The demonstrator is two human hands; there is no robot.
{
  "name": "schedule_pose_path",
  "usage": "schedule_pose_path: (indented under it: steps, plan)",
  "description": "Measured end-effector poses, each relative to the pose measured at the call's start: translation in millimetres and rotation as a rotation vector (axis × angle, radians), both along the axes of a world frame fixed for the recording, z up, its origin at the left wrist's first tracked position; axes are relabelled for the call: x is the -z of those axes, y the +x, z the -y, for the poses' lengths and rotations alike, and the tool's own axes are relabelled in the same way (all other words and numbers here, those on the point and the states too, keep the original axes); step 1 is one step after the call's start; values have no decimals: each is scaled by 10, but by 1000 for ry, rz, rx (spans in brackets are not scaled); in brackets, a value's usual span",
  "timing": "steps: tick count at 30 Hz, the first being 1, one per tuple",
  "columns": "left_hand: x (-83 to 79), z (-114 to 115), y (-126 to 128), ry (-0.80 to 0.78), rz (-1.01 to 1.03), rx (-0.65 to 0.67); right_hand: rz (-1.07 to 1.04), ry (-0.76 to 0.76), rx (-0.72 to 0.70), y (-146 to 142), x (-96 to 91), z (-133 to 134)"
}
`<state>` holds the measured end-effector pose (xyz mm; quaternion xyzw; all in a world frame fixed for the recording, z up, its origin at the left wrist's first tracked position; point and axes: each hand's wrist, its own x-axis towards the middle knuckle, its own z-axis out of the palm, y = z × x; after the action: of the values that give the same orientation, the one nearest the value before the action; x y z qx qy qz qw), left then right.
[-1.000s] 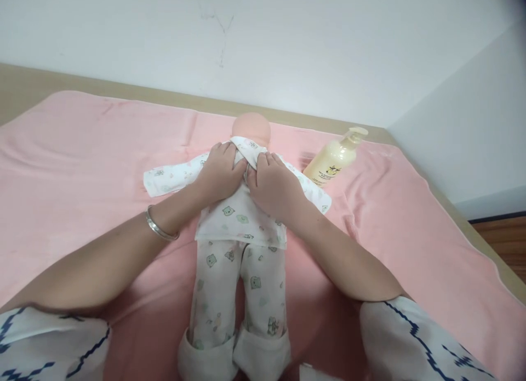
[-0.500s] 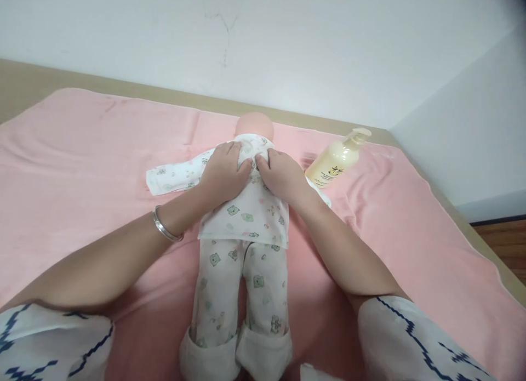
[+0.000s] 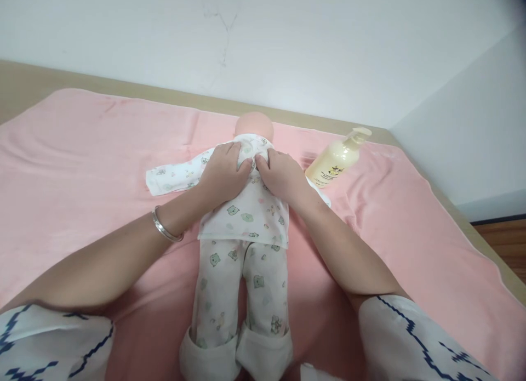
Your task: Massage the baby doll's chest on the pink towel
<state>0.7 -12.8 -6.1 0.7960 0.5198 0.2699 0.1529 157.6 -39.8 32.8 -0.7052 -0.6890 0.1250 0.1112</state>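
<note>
A baby doll (image 3: 246,222) in white printed pajamas lies with its head (image 3: 255,126) away from me and its back apparently up; no face shows. My left hand (image 3: 225,174) rests on the left side of the doll's upper back, fingers extended over the shirt. Opposite it, my right hand (image 3: 282,175) lies on the right side, thumb stretched toward the middle. Both thumbs are close together near the spine line, and neither hand grips anything. The doll's left-hand sleeve (image 3: 175,175) reaches out sideways; the other sleeve is mostly hidden by my right forearm.
A yellowish pump bottle (image 3: 335,161) leans or lies tilted to the right of the doll. Under everything spreads a pink blanket (image 3: 102,205) on a wooden surface (image 3: 135,87). A cracked white wall (image 3: 287,41) stands behind. Something white (image 3: 314,373) shows at the bottom edge.
</note>
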Motion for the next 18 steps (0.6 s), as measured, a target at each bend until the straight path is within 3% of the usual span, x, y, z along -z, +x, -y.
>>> schedule_pose_path:
  steps: [18]
  plan:
    - [-72,21,3,-37,-25,-27,20,32,-2,15,18,-5]
